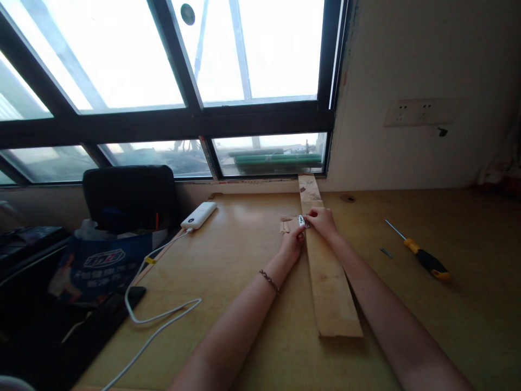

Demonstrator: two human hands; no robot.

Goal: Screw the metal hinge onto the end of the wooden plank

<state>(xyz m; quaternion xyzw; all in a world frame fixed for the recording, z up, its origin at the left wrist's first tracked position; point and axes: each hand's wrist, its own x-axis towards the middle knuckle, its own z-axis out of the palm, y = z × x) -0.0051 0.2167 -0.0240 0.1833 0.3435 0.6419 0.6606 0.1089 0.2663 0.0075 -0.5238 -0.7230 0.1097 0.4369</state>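
A long wooden board (331, 293) lies lengthwise on the table, its far end at the window sill. Over its left edge, my left hand (292, 241) is closed on a small white piece with dark markings (302, 221), too small to name. From the right, my right hand (321, 220) pinches at the same spot, its fingertips touching or nearly touching that piece; what they grip is hidden. Just beyond my left hand is a short, light wooden piece (285, 225), partly covered by the fingers.
At right lie a yellow-and-black screwdriver (425, 260) and some small metal pieces, perhaps screws (386, 252). A white power bank (198, 215) with a white cable (163, 315) sits at left. A black chair (128, 190) and a blue bag (106, 266) stand beside the table (244, 260).
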